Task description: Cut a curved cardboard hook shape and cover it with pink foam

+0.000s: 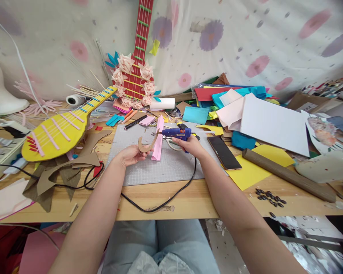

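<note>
My left hand (pixel 130 155) grips a curved, U-shaped piece of brown cardboard (pixel 144 147) over the grey cutting mat (pixel 140 173). In my right hand (pixel 191 145) is a blue hot glue gun (pixel 175 132), its nozzle pointing left at the upper end of the cardboard; I cannot tell whether they touch. Beneath them a folded strip of pink paper (pixel 157 149) lies on the mat. Scissors (pixel 173 144) with pale handles lie partly hidden under the glue gun and my right hand. A clear glue stick (pixel 205 131) sticks out of the gun's back.
A yellow paper lute (pixel 57 133) rests at left, near cardboard scraps (pixel 65 169) and a power strip (pixel 0 163). A red paper instrument (pixel 135 82) leans at the back. Rightward lie a phone (pixel 224 153), a brown paper roll (pixel 288 175) and black seed-like pieces (pixel 270 198). The black cord (pixel 160 207) loops in front.
</note>
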A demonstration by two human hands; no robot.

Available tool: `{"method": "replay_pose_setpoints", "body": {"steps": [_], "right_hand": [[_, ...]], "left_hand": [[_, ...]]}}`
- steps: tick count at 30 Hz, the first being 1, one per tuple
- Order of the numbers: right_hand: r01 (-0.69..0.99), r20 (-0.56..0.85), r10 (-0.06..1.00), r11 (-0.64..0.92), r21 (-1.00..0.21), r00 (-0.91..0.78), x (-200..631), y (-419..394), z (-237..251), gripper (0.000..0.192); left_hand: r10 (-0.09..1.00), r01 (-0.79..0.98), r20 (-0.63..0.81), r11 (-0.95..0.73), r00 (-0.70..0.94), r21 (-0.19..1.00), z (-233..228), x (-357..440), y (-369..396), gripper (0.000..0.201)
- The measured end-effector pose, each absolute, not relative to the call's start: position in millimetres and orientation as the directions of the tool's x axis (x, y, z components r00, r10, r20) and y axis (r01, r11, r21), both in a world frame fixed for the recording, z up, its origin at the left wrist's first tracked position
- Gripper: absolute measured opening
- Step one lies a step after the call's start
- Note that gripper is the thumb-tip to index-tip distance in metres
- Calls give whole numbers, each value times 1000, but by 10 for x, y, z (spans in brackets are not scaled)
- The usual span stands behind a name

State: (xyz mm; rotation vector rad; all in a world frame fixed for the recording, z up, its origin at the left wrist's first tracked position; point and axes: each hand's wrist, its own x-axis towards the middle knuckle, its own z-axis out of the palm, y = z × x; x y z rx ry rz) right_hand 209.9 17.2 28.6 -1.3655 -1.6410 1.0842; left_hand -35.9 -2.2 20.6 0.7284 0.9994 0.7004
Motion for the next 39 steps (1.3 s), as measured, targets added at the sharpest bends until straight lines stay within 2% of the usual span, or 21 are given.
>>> {"method": "replay_pose_setpoints", "body": {"steps": [23,28,39], "right_hand": [[438,9,996,46,-898,-87,2121,189,316,40],[441,29,992,79,-894,-119,2124,183,306,41],[466,-39,975,70,-882,-219,2109,120,380,44]], "left_hand": [[791,-149,-495,572,360,806,255,-332,-52,14],[791,-152,-486,568,372,809,232,-349,-31,14],[789,-149,-466,558,400,816,178,-403,11,17]]}}
